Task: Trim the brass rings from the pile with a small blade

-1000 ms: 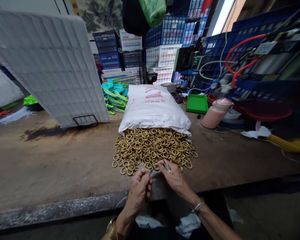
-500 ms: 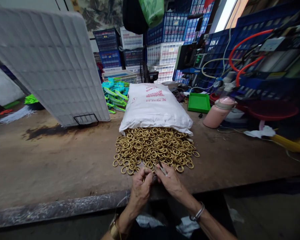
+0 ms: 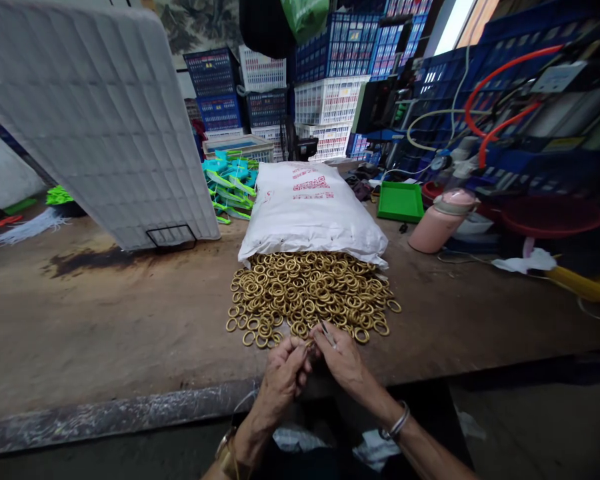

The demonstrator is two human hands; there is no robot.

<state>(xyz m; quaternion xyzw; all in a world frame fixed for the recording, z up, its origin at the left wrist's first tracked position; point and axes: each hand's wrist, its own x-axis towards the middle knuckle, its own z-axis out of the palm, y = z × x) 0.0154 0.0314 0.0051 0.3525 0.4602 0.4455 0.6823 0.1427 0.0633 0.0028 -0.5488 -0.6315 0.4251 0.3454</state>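
Observation:
My left hand (image 3: pixel 286 370) is closed in a pinch at the table's front edge. A gold ring (image 3: pixel 309 344) shows between its fingertips and those of my right hand (image 3: pixel 341 353), which nearly meet it. Tucked in my right hand is a small pointed metal tool (image 3: pixel 329 335), its tip sticking up past the fingers; its exact kind cannot be made out. Just beyond both hands spreads a heap of gold rings (image 3: pixel 305 287). The heap comes up against the mouth of a white woven sack (image 3: pixel 315 217) with red print, lying on its side.
A tall white padded panel (image 3: pixel 95 133) stands on the wooden table (image 3: pixel 130 327) at left. Green and turquoise plastic pieces (image 3: pixel 230 183) lie left of the sack. To its right are a green tray (image 3: pixel 400 201) and a pink bottle (image 3: pixel 440 223). Stacked crates (image 3: pixel 330 100) fill the back.
My right hand first reached to the near edge of the rings, then drew back to my left hand. A ring now shows between their fingertips. The view has shifted slightly.

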